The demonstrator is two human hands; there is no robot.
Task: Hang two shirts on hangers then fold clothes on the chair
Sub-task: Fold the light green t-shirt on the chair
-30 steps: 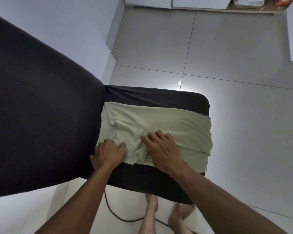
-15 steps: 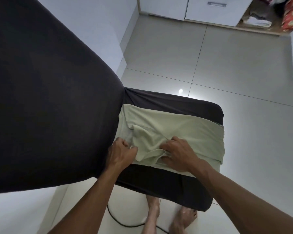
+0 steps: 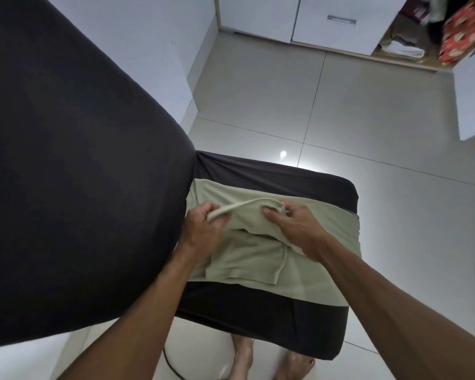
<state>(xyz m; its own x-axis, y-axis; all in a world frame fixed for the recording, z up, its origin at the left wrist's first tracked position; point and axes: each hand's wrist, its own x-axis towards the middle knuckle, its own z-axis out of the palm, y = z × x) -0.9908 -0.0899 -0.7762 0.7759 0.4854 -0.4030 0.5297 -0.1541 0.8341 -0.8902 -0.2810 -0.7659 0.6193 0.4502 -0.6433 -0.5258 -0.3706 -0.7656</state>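
Observation:
A pale green garment (image 3: 321, 242) lies spread on the seat of a chair (image 3: 258, 314) covered in dark fabric. My left hand (image 3: 200, 229) pinches a rolled edge of the garment near the chair's back. My right hand (image 3: 294, 226) grips the same raised edge further right, thumb on the near side. Between the hands the edge is lifted off the seat, and a folded flap of the cloth hangs below them. The chair's tall dark backrest (image 3: 74, 171) fills the left of the view.
Pale floor tiles (image 3: 368, 127) surround the chair. White cabinets (image 3: 327, 17) stand at the far wall, with an open shelf of folded linens (image 3: 403, 46) and a red patterned item (image 3: 461, 37). A dark cable (image 3: 173, 366) and my bare feet (image 3: 294, 363) are below the seat.
Both hands have lifted the garment's near edge up and carried it away from me across the seat, folding it over. The view tilted upward toward the cabinets.

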